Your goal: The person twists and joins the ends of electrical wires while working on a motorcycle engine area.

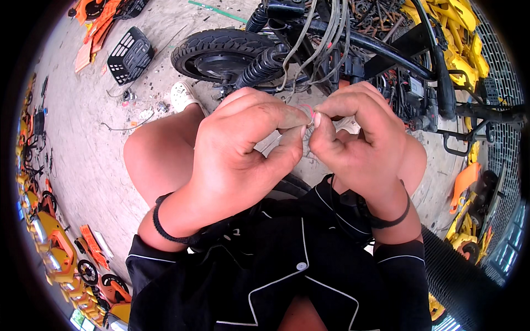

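Note:
My left hand (237, 135) and my right hand (364, 135) meet in front of me, fingertips almost touching. Each has thumb and forefinger pinched together. Between the fingertips shows a thin pinkish-red wire (305, 106), mostly hidden by the fingers; its ends cannot be made out. Just beyond my hands stands a black electric bike frame (364, 41) with a bundle of loose grey cables (326, 41) hanging from it. Its knobbly tyre (190, 52) and coil shock absorber (265, 65) lie past my left hand.
A black plastic basket (131, 55) lies on the concrete floor (88, 138) at the far left. Yellow body panels (461, 38) are piled at the far right, near metal scraps (381, 19). Orange and yellow vehicle parts (58, 248) line the left edge. Small debris (160, 106) lies near my shoe (184, 95).

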A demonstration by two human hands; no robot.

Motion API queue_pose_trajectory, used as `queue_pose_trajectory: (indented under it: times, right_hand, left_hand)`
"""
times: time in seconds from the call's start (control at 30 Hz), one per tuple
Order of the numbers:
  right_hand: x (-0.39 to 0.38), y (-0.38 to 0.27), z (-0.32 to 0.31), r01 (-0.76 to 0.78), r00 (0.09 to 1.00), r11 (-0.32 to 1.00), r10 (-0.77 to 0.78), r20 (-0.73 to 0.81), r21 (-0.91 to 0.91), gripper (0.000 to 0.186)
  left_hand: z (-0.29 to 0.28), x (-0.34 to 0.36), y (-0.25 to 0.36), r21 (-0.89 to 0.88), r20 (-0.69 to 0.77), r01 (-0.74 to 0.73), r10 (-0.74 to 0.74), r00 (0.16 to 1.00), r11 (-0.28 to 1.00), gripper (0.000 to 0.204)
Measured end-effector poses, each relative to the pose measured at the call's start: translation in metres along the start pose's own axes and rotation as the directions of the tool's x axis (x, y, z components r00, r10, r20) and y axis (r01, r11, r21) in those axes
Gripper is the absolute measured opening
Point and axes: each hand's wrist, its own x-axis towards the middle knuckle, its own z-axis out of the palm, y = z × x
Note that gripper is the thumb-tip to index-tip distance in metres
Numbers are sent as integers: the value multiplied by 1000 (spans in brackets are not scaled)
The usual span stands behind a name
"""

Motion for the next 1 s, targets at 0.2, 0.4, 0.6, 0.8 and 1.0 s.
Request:
queue_pose_trajectory:
  times: [0.2, 0.4, 0.6, 0.8, 1.0]
  right_hand:
    - [1, 13, 1, -172, 982, 977, 180, -60, 124, 15]
    - [2, 16, -9, -277, 957, 876, 290, 28, 395, 6]
    - [1, 20, -25, -308, 912, 811, 103, 397, 497, 6]
    - [2, 17, -21, -318, 930, 799, 158, 333, 510, 16]
    - [5, 16, -17, -159, 954, 911, 43, 298, 379, 16]
  left_hand:
    - [-4, -2, 10, -36, 61, 20, -18, 998, 999, 17]
    - [-5, -3, 4, -62, 34, 54, -52, 998, 997, 15]
    - [-6, -4, 1, -205, 61, 185, -177, 982, 961, 10]
    - [-7, -4, 0, -294, 120, 254, -228, 966, 922, 9]
    - [-3, -3, -1, -380, 153, 282, -241, 958, 881, 9]
